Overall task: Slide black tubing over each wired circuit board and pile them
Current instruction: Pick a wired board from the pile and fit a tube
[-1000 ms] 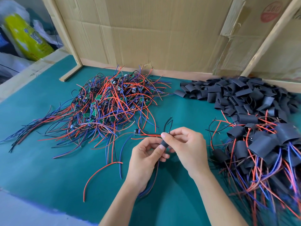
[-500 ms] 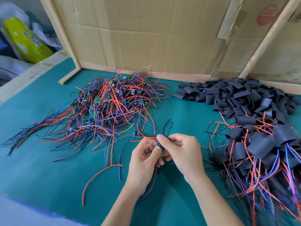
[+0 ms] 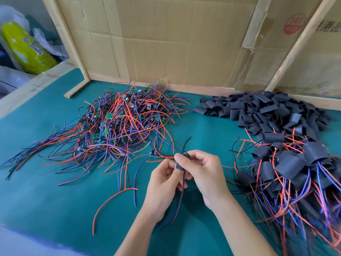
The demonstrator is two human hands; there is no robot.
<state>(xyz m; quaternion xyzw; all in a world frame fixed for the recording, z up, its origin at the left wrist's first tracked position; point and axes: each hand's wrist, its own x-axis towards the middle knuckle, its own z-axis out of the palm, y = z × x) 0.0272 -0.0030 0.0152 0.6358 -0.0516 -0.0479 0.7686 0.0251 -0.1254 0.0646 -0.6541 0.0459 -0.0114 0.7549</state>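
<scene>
- A green mat (image 3: pixel 55 182) covers the bench, with a cardboard wall (image 3: pixel 166 43) standing along its far edge
- The heap of bare wired boards (image 3: pixel 121 122) sprawls across the left of the mat, red, blue and black leads trailing out towards the near left
- On the right, a pile of finished boards (image 3: pixel 291 169) in black sleeves lies just beside the right wrist, its wires fanning towards the near edge
- Behind that, a mound of empty black tubing pieces (image 3: pixel 267 111) lies against the cardboard
- The right hand (image 3: pixel 204 174) is curled, thumb and fingers pinching the top of a black tube (image 3: pixel 180 163) held above the mat
- The left hand (image 3: pixel 164 183) grips the same tube from below, fingers curled, with wires hanging down between the two palms
- One loose board (image 3: pixel 153 153) lies on the mat just left of the fingertips
</scene>
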